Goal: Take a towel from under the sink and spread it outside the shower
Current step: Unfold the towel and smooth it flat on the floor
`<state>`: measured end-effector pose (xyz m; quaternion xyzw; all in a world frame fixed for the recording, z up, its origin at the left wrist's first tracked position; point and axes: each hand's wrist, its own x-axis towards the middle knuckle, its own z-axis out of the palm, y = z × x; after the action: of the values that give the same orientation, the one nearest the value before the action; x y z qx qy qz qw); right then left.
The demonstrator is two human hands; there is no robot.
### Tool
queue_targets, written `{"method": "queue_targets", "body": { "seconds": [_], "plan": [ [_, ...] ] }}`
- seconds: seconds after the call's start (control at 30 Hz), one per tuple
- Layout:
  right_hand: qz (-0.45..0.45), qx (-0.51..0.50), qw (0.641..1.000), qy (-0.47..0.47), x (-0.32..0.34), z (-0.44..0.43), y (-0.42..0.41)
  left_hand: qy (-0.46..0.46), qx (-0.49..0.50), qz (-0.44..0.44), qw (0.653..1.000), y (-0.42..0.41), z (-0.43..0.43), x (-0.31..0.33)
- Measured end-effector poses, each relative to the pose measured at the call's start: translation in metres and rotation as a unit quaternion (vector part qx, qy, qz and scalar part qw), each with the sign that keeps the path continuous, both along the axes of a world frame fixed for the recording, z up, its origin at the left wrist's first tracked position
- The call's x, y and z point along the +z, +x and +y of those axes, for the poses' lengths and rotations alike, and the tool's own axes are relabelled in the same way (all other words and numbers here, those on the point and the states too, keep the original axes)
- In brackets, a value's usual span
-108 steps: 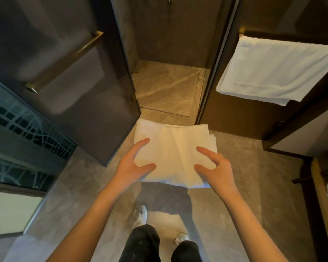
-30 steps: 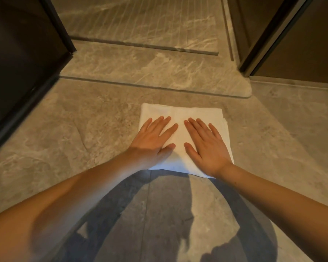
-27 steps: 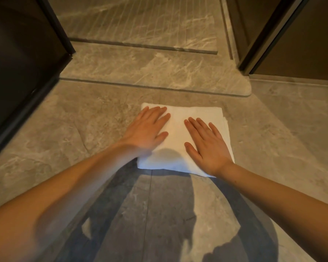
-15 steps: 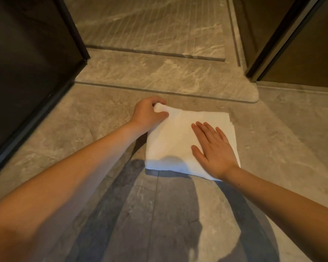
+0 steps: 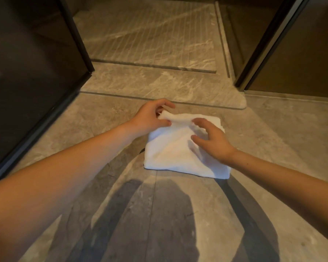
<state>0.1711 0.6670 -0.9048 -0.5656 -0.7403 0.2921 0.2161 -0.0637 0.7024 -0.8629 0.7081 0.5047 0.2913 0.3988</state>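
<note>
Towel (image 5: 174, 152) is seen folded into a thick white square on the floor (image 5: 102, 205), at the centre of the frame, just short of the shower sill (image 5: 159, 86) and apart from it. Its far left corner is pinched by the left grip (image 5: 150, 118), which is clamped on the top layer; that layer is raised into a small ridge along the far edge. The right grip (image 5: 214, 142) is held over the right half with fingers apart and bent. Nothing is seen caught between them, and whether the fingertips touch the cloth cannot be told.

Unfolding is judged to be barely begun, and several slips can be foreseen:

- If more than one layer is caught in the left pinch, the whole bundle may be dragged rather than opened.
- If the lower layers are not pinned down, the square may be slid across the smooth stone toward the dark door (image 5: 36, 72) at the left of the frame.
- If the flap is thrown toward the top of the frame, part of the cloth may be laid over the sill and into the shower instead of outside it.
- If it is pulled by one corner alone, it may be left skewed or bunched.
</note>
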Motion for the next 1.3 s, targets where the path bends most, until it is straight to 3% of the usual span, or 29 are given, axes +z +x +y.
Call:
{"method": "queue_targets", "body": {
  "seconds": [0.03, 0.1, 0.2, 0.3, 0.53, 0.7, 0.9, 1.3],
  "plan": [
    [0.034, -0.021, 0.999, 0.034, 0.014, 0.004, 0.003, -0.001, -0.005, -0.013, 1.000, -0.001, -0.003, 0.004],
    [-0.007, 0.014, 0.997, 0.077, 0.041, 0.012, 0.009, -0.006, -0.021, -0.041, 0.999, -0.001, -0.008, 0.012],
    [-0.124, 0.122, 0.983, 0.061, 0.061, 0.020, 0.010, -0.023, -0.043, -0.071, 0.996, -0.001, -0.017, 0.023],
    [-0.163, 0.152, 0.974, 0.038, 0.064, 0.021, 0.007, -0.035, -0.060, -0.074, 0.995, -0.006, -0.025, 0.030],
    [-0.095, 0.122, 0.988, -0.004, 0.076, 0.010, 0.003, 0.032, -0.076, 0.058, 0.995, -0.023, -0.038, 0.045],
    [-0.066, 0.129, 0.989, -0.021, 0.090, -0.001, 0.002, 0.069, -0.156, 0.184, 0.968, -0.010, -0.043, 0.054],
    [-0.030, 0.126, 0.990, -0.060, 0.098, -0.019, 0.017, 0.019, -0.126, 0.114, 0.985, -0.010, -0.055, 0.056],
    [-0.018, 0.123, 0.985, -0.119, 0.096, -0.067, 0.036, -0.022, -0.121, 0.111, 0.986, -0.012, -0.092, 0.042]
  ]
}}
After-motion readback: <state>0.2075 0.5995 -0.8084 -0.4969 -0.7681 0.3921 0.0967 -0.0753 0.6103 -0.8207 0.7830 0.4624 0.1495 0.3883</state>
